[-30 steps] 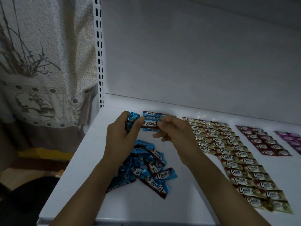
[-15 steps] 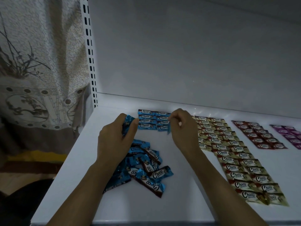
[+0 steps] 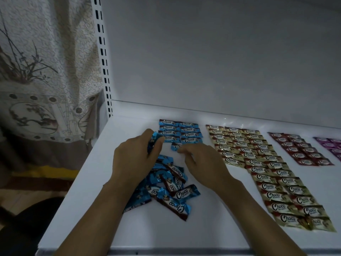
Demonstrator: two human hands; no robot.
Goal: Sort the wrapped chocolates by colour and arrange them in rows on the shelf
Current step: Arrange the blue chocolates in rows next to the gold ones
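On the white shelf blue wrapped chocolates lie in two short rows near the back. My left hand grips a small bunch of blue chocolates just left of those rows. My right hand rests its fingertips on a single blue chocolate lying below the right blue row; most of that wrapper is hidden by the fingers. A loose heap of blue chocolates lies between my forearms.
Gold chocolates fill long rows to the right. Beyond them lie red rows and purple ones at the frame's edge. A slotted upright and a patterned curtain stand left; the back panel rises behind.
My right hand has carried a blue chocolate down from the air to the shelf, below the blue rows. My left hand keeps its bunch and has sunk slightly.
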